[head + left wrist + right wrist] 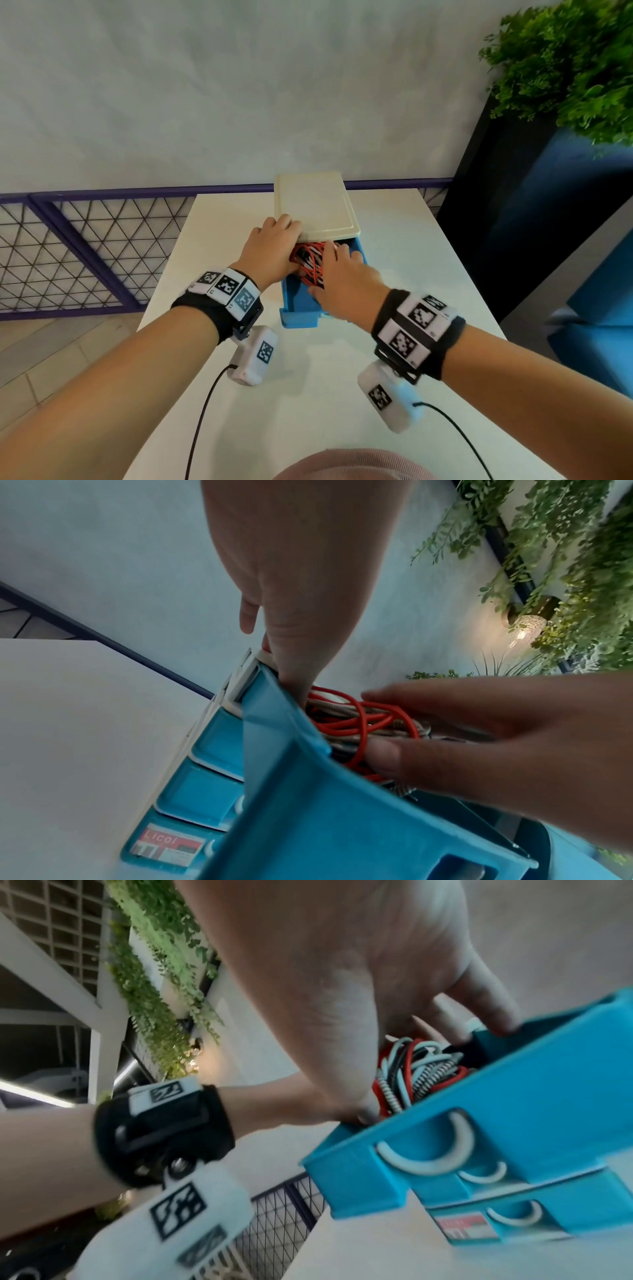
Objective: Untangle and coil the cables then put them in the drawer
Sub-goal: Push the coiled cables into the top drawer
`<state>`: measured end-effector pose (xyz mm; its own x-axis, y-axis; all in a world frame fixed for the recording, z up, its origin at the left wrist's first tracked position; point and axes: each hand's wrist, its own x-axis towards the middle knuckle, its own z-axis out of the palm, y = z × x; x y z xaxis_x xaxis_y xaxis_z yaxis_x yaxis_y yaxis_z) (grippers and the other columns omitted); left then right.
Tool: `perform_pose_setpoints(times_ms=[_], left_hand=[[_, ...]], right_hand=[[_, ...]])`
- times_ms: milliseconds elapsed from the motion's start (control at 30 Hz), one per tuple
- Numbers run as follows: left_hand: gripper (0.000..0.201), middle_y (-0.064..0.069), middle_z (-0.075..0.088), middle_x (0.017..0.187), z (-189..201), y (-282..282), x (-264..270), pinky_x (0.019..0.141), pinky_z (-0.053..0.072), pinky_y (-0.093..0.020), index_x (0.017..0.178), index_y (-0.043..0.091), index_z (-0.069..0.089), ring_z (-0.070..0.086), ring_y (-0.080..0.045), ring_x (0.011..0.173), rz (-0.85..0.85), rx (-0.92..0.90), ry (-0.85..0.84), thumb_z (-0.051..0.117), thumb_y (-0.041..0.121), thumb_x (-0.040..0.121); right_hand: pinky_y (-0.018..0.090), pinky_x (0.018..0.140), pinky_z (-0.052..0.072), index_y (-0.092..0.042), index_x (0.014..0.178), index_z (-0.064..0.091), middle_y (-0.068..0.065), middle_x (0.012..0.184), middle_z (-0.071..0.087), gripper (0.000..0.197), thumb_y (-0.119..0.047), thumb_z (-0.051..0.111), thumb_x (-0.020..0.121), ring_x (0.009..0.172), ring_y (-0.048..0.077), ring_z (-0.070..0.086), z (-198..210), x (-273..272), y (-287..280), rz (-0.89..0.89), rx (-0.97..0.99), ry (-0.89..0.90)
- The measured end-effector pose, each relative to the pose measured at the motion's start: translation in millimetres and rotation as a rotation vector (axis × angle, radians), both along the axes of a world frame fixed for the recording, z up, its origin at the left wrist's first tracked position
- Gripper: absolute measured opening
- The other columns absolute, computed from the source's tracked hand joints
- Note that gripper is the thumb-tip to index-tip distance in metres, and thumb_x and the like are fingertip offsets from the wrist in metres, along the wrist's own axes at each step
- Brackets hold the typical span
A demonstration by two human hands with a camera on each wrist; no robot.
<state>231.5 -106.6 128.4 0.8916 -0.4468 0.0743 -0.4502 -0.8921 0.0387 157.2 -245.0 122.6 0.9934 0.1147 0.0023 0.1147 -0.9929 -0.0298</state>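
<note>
A small blue-and-cream drawer cabinet (317,205) stands on a white table (411,260), with its top drawer (301,310) pulled out toward the person. Inside the drawer lies a bundle of cables (310,262): red ones looped together with pale and braided ones.

The left hand (270,245) reaches in from the left side of the drawer, fingers bent down beside the bundle at the cabinet's front edge; the left wrist view shows the thumb going down inside the drawer wall against the cables, but whether it truly grips them is hard to tell.

The right hand (337,274) lies over the bundle from the right, fingers loosely spread and pressing on the cables, its thumb at the near side of the coil.

Green foliage (575,65) hangs at the upper right, above a dark blue panel.
</note>
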Motion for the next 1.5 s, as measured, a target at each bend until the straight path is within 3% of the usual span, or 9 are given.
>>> perform_pose_setpoints(times_ms=[167, 400, 667, 800, 900, 1000, 1100, 1167, 1500], left_hand=[[0.045, -0.008, 0.046, 0.111, -2.1, -2.4, 2.0, 0.07, 0.038, -0.038, 0.109, 0.013, 0.046, 0.046, -0.031, 0.099, -0.002, -0.022, -0.031, 0.07, 0.024, 0.073], [0.053, -0.004, 0.044, 0.113, 0.5, 4.2, 3.0, 0.068, 0.047, -0.04, 0.11, 0.012, 0.048, 0.041, -0.026, 0.104, -0.021, -0.11, 0.084, 0.075, 0.029, 0.068], [0.07, -0.002, 0.041, 0.132, 8.5, 14.1, 0.8, 0.095, 0.043, -0.044, 0.13, 0.015, 0.044, 0.037, -0.026, 0.12, -0.031, -0.154, 0.245, 0.076, 0.036, 0.071], [0.112, 0.0, -0.001, 0.161, 27.1, 18.1, -4.5, 0.117, 0.009, -0.034, 0.152, 0.016, 0.007, 0.0, -0.019, 0.148, -0.063, -0.015, 0.495, 0.073, 0.056, 0.07], [0.139, 0.002, -0.036, 0.152, 28.6, 13.8, -13.0, 0.12, -0.002, -0.047, 0.146, 0.019, -0.025, -0.029, -0.016, 0.141, -0.039, 0.178, 0.644, 0.073, 0.068, 0.059], [0.151, -0.001, -0.044, 0.147, 18.5, 5.4, -19.0, 0.117, -0.008, -0.055, 0.141, 0.017, -0.034, -0.036, -0.021, 0.138, -0.023, 0.25, 0.62, 0.075, 0.071, 0.051], [0.154, -0.001, -0.043, 0.148, 16.1, 2.4, -21.5, 0.116, -0.011, -0.054, 0.142, 0.015, -0.033, -0.036, -0.021, 0.138, -0.012, 0.245, 0.596, 0.075, 0.073, 0.048], [0.154, 0.0, -0.039, 0.151, 17.4, 2.4, -22.0, 0.117, -0.011, -0.052, 0.144, 0.015, -0.029, -0.033, -0.02, 0.14, -0.013, 0.248, 0.569, 0.074, 0.074, 0.047], [0.125, 0.005, 0.019, 0.148, 26.3, 6.1, -13.9, 0.114, 0.016, -0.045, 0.144, 0.022, 0.019, 0.022, -0.022, 0.134, -0.038, 0.193, 0.37, 0.075, 0.073, 0.044]], right_hand=[[0.051, 0.118, 0.017, 0.005, 0.15, 0.004, 0.029, 0.156, 0.01, 0.065, -0.022, 0.037, 0.1, 0.146, 0.043, 0.004, -23.8, -9.4, -12.8, 0.327, -0.138, -0.034], [0.038, 0.117, 0.019, 0.002, 0.151, 0.006, 0.024, 0.157, 0.01, 0.065, -0.011, 0.042, 0.098, 0.148, 0.035, 0.002, -22.8, -1.1, -8.7, 0.324, -0.074, 0.035], [0.045, 0.119, 0.013, 0.009, 0.146, 0.019, 0.028, 0.151, 0.024, 0.059, -0.013, 0.044, 0.097, 0.144, 0.04, 0.014, -28.2, 30.9, 8.0, 0.252, -0.065, 0.053], [0.046, 0.119, 0.019, 0.002, 0.149, 0.02, 0.025, 0.154, 0.02, 0.068, -0.016, 0.054, 0.093, 0.146, 0.038, 0.009, -31.1, 33.0, 7.0, 0.254, 0.024, 0.081], [0.046, 0.115, 0.025, -0.005, 0.146, 0.032, 0.013, 0.15, 0.03, 0.061, -0.03, 0.054, 0.095, 0.144, 0.03, 0.019, -16.3, 20.0, -9.6, 0.341, 0.19, 0.044], [0.044, 0.111, 0.032, -0.007, 0.136, 0.048, 0.007, 0.141, 0.044, 0.041, -0.021, 0.049, 0.097, 0.135, 0.024, 0.036, -8.5, 3.0, -24.8, 0.452, 0.2, -0.009], [0.017, 0.116, 0.006, -0.005, 0.143, 0.041, 0.009, 0.152, 0.037, 0.043, -0.013, 0.037, 0.101, 0.144, 0.019, 0.025, -9.7, -10.6, -30.5, 0.515, 0.174, 0.016], [0.002, 0.101, -0.014, -0.005, 0.147, 0.033, 0.008, 0.158, 0.028, 0.046, -0.013, 0.033, 0.102, 0.148, 0.016, 0.014, -9.3, -12.3, -30.0, 0.504, 0.191, 0.038], [0.034, 0.117, 0.02, -0.006, 0.142, 0.044, 0.007, 0.154, 0.036, 0.044, -0.018, 0.037, 0.101, 0.146, 0.02, 0.023, -15.6, 12.9, -24.9, 0.431, 0.258, 0.16]])
